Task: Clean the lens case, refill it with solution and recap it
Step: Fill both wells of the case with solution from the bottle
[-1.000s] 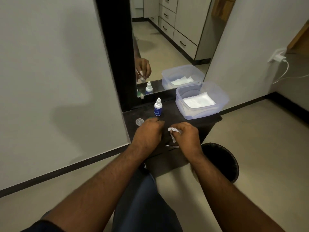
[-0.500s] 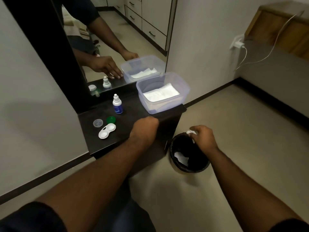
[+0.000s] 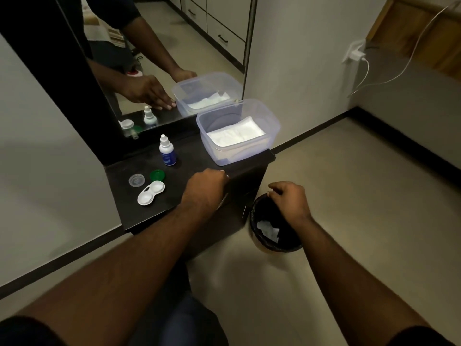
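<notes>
The white lens case (image 3: 151,193) lies open on the black shelf (image 3: 184,168), both wells uncapped. A green cap (image 3: 157,175) and a clear cap (image 3: 136,180) sit just behind it. The solution bottle (image 3: 167,151), white with a blue label, stands upright further back. My left hand (image 3: 205,189) rests on the shelf's front edge, to the right of the case, fingers bent and holding nothing visible. My right hand (image 3: 289,199) hovers over the black bin (image 3: 272,224) with loosely curled fingers and nothing in it. White tissue lies inside the bin.
A clear plastic tub (image 3: 238,128) with white tissues stands at the shelf's right end. A mirror (image 3: 154,58) backs the shelf and repeats the objects. A charger and cable (image 3: 359,58) hang on the right wall. Bare floor lies to the right.
My right hand carried the used tissue from the shelf to the bin and released it; its fingers now hold nothing. My left hand stayed on the shelf edge.
</notes>
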Motion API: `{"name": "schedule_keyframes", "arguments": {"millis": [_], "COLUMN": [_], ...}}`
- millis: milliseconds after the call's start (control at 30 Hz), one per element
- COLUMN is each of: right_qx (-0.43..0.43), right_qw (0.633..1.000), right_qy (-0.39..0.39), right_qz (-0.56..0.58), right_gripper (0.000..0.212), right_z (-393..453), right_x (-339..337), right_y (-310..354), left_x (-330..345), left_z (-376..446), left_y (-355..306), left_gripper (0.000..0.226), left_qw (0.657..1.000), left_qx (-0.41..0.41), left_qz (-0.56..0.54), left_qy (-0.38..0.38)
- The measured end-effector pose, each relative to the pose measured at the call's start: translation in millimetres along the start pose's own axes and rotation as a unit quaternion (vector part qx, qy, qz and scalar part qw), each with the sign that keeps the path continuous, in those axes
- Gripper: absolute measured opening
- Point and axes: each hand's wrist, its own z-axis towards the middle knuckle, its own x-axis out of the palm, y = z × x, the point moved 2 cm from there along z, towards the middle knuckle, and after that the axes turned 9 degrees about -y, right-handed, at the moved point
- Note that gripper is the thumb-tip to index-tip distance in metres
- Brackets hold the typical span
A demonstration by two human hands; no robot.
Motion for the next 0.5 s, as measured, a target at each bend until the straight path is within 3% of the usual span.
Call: {"name": "schedule_keyframes", "arguments": {"millis": [167, 400, 500], "right_qx": [-0.057, -0.141, -0.090], "right_qw": [0.996, 0.977, 0.964], "right_qy": [-0.022, -0.006, 0.040], "right_qz": [0.066, 0.158, 0.247], "right_gripper": [0.026, 0.023, 0.037], "right_z": [-18.7, -29.1, -18.2], "right_x": [-13.7, -3.7, 25.9], "right_y": [52.2, 139.0, 174.1], "left_x": [-7.0, -41.2, -55.3], "left_z": [-11.2, -52.1, -52.7], "left_y": [15.4, 68.2, 95.1], "left_gripper": [0.024, 0.021, 0.027], "left_qw": [0.991, 0.937, 0.884], "left_qx": [-0.038, -0.134, -0.206], "left_qz": [-0.129, -0.231, -0.318], "left_qy": [-0.013, -0.226, -0.272]}}
